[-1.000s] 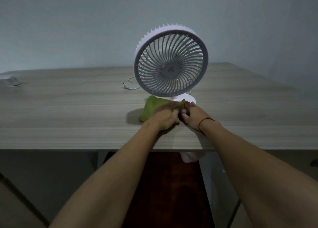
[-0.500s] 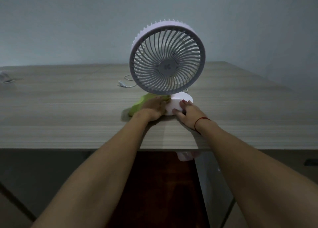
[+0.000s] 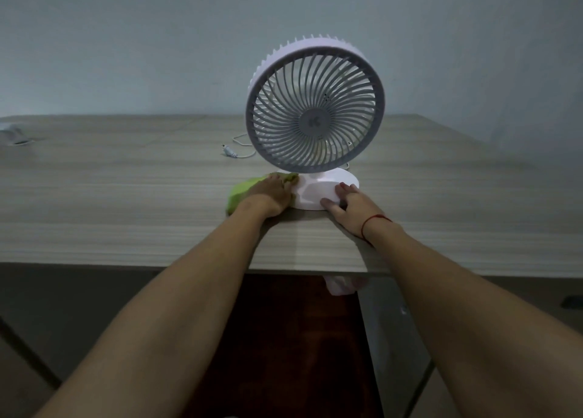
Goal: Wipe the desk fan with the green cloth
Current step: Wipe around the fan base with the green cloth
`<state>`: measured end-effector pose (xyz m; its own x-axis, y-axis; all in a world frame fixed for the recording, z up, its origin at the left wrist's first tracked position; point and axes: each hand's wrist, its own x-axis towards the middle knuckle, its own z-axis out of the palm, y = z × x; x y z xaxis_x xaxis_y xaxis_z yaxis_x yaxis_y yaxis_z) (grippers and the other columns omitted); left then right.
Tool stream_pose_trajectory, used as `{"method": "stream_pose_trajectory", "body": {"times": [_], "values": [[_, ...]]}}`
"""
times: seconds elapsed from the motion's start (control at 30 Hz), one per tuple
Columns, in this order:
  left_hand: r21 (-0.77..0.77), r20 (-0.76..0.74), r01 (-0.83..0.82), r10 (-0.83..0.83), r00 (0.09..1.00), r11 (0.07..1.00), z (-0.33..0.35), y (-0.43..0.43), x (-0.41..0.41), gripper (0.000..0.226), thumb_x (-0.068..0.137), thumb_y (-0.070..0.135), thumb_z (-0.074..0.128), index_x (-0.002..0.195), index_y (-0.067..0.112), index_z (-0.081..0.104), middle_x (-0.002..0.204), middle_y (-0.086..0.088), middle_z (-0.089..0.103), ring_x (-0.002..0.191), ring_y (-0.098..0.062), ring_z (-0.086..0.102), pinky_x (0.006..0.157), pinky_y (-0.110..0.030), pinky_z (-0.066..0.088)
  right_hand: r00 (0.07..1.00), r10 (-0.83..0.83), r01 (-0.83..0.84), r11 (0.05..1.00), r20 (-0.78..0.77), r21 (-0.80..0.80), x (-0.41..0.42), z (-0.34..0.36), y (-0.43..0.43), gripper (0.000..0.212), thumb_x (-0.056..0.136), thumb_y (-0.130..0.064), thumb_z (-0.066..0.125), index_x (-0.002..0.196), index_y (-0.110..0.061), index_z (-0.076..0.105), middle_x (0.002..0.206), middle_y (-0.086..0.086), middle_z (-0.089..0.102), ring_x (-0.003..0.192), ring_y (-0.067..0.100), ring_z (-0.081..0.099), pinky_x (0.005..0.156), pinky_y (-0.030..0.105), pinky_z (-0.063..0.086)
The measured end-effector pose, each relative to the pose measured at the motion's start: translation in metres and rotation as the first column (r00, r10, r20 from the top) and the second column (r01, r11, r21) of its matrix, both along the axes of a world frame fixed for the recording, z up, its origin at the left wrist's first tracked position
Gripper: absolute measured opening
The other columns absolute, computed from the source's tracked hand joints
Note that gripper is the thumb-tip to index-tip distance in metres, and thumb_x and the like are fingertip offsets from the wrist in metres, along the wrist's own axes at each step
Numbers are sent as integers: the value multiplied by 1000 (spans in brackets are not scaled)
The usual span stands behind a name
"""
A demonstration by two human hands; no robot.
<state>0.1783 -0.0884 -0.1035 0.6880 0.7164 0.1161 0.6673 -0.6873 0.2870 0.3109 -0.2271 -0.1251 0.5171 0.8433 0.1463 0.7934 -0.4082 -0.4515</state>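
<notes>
A white desk fan [image 3: 315,108] with a round grey grille stands upright on the wooden desk [image 3: 126,203], on a round white base [image 3: 318,190]. My left hand [image 3: 271,193] presses the green cloth [image 3: 241,192] against the left side of the base; most of the cloth lies under the hand. My right hand [image 3: 350,206] rests on the front right of the base, fingers spread on its rim, a red thread around the wrist.
The fan's white cable and plug [image 3: 232,152] lie on the desk behind and to the left of the fan. A pale object [image 3: 14,133] sits at the far left edge. The desk's front edge runs just below my wrists.
My left hand has slid the green cloth from the front of the base round to its left side. My right hand has shifted to the base's front right rim.
</notes>
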Motion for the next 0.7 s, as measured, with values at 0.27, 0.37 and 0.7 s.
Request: {"method": "stream_pose_trajectory", "body": {"times": [0.27,0.37,0.7], "values": [[-41,249,243,-226,942,969,-18,-38,17,42,99,30,30,132,16,52,140,-12,54,127,-29,49,110,-35,35,997,58,-59,998,44,32,0,0,0,58,94,-43,43,146,-18,35,157,2,29,147,20,19,119,36,23],[49,172,225,-230,958,973,-17,-23,13,47,97,37,26,135,24,51,143,-7,52,131,-26,46,113,-37,32,999,31,-32,999,15,37,0,0,-1,66,93,-48,44,149,-15,30,159,1,24,148,19,15,120,35,19],[-12,39,17,-16,999,1000,-9,19,15,51,101,34,22,149,19,31,158,-7,29,143,-25,31,118,-36,22,1000,15,-15,1000,-16,-16,-2,4,-2,68,95,-51,38,150,-13,24,160,3,20,148,21,16,118,39,22]]}}
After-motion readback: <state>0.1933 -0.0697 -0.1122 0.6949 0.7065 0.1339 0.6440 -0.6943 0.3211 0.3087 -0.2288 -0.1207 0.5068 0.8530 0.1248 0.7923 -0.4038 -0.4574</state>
